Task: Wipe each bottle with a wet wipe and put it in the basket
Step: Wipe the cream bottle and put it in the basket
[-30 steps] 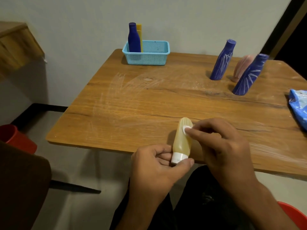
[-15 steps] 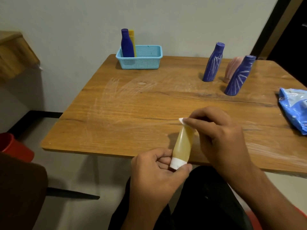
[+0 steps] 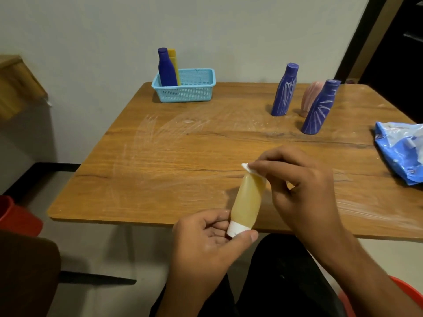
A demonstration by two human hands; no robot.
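In the head view, a yellow bottle (image 3: 247,203) is held over the worktop (image 3: 183,156) edge, its cap pinched by the left hand (image 3: 206,243). A wipe (image 3: 250,169) is pinched on it by the right hand (image 3: 302,191) fingers (image 3: 263,165). Two bottles are already stood in the basket (image 3: 194,90); three are left.

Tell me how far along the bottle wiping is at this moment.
Done: a dark blue bottle and a yellow bottle stand in the light blue basket. In hand: the left hand pinches the white cap of a pale yellow bottle while the right hand presses a white wipe on its far end. Left: two streaked blue bottles and a pink bottle on the table.
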